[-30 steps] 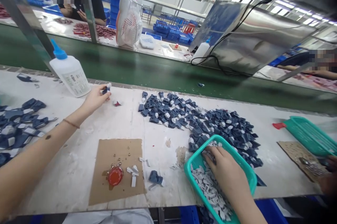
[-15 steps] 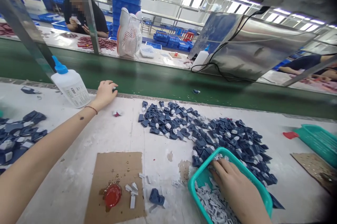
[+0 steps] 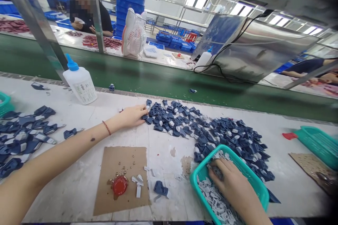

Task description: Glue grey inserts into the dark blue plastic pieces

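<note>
My left hand (image 3: 135, 115) reaches to the left end of a heap of dark blue plastic parts (image 3: 182, 116), its thumb and fingers closing round a dark blue part (image 3: 145, 116) there. Many parts in the heap carry light grey pieces. Inside a green plastic basket (image 3: 194, 182), my right hand (image 3: 229, 179) is curled over small light grey plastic pieces (image 3: 215, 197), some of them between thumb and fingers. Its fingertips are partly hidden. A single dark blue part (image 3: 160, 188) lies left of the basket. Another dark blue part (image 3: 111, 87) sits on the near side of the green conveyor belt (image 3: 158, 82).
A cardboard sheet (image 3: 105, 168) holds a red cap (image 3: 120, 185) in spilled clear liquid. A white bottle (image 3: 81, 84) with a blue nozzle stands near the belt. More dark blue parts (image 3: 26, 130) lie at left. Another green basket (image 3: 317, 144) is at right. A co-worker (image 3: 89, 17) sits across.
My left hand has moved right and nearer, from the belt's edge to the heap. A dark blue part now shows on the belt where that hand was. My right hand stays in the basket.
</note>
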A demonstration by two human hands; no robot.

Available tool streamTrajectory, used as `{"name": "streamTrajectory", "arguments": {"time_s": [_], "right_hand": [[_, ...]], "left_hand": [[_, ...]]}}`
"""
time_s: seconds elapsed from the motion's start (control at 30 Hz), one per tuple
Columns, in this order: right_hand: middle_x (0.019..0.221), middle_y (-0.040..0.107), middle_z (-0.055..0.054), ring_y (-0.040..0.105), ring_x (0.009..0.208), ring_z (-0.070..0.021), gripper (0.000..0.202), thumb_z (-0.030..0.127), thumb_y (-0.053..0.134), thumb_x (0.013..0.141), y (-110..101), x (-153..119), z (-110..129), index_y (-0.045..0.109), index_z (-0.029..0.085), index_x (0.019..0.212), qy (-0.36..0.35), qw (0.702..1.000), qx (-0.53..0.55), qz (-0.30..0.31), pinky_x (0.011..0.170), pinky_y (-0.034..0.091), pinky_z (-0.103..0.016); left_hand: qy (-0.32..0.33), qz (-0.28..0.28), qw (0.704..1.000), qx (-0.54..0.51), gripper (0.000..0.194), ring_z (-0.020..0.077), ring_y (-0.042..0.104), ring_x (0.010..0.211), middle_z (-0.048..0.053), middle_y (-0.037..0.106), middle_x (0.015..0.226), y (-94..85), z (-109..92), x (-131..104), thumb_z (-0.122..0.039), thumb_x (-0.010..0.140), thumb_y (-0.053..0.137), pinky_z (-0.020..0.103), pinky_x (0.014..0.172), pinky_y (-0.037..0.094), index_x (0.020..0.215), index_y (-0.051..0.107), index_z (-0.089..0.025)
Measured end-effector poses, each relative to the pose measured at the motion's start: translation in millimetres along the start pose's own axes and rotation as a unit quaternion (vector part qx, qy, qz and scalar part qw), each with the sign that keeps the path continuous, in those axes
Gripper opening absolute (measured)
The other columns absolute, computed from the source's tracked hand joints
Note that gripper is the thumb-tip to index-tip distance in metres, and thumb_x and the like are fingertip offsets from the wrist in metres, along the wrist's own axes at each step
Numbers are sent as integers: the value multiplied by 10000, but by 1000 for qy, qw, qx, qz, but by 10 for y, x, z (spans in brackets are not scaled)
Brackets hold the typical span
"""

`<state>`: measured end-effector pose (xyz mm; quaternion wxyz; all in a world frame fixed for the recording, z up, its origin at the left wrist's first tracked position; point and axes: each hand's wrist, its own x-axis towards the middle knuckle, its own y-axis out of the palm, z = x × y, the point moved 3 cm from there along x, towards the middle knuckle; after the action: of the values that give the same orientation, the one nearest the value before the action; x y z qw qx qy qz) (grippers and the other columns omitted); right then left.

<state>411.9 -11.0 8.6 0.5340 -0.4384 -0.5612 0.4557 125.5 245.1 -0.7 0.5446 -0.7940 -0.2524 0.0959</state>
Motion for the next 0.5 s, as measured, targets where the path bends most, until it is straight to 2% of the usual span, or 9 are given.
{"name": "streamTrajectory", "arguments": {"time_s": [0.1, 0.17, 0.23, 0.33, 0.43, 0.5], "right_hand": [[773, 660, -73, 650, 711, -242, 220, 398, 474, 905, -55, -12, 60, 561, 250, 768, 67, 994, 82, 15, 572, 518, -337], [728, 662, -54, 648, 656, -231, 206, 414, 509, 876, -78, -41, 79, 567, 254, 760, 122, 984, 129, 18, 540, 515, -324], [733, 687, -48, 667, 653, -230, 196, 434, 557, 842, -95, -90, 82, 611, 250, 801, 186, 966, 180, 13, 553, 542, -324], [872, 742, -75, 710, 778, -264, 274, 476, 639, 784, -148, -182, 125, 694, 230, 890, 280, 925, 257, -13, 665, 603, -364], [961, 752, -93, 719, 864, -294, 342, 495, 711, 739, -253, -235, 328, 731, 210, 927, 342, 876, 336, -53, 717, 627, -384], [931, 757, -91, 725, 836, -291, 357, 490, 727, 732, -315, -213, 573, 739, 203, 944, 344, 858, 375, -69, 683, 633, -364]], "left_hand": [[-11, 2, 1000, -22, 180, 264, 619, 902, 126, 577, 1106, -8, 22, -77, -327, 865, 549, 340, 713, 491, 943, 623, -183], [-20, -2, 999, -51, 151, 244, 617, 827, 115, 578, 1074, -18, 29, -143, -310, 862, 544, 347, 711, 484, 882, 620, -180], [-31, -10, 995, -92, 122, 229, 605, 770, 107, 583, 1053, -32, 31, -212, -266, 852, 533, 368, 734, 477, 848, 616, -177], [-58, -31, 982, -174, 72, 225, 594, 771, 92, 598, 1024, -59, 21, -311, -243, 803, 576, 392, 791, 471, 799, 615, -182], [-112, -62, 951, -281, 107, 222, 603, 812, 94, 622, 1064, -82, -15, -423, -289, 776, 628, 401, 827, 479, 808, 615, -187], [-159, -82, 914, -363, 185, 216, 626, 832, 113, 636, 1127, -83, -59, -525, -355, 792, 632, 396, 813, 501, 851, 611, -181]]}}
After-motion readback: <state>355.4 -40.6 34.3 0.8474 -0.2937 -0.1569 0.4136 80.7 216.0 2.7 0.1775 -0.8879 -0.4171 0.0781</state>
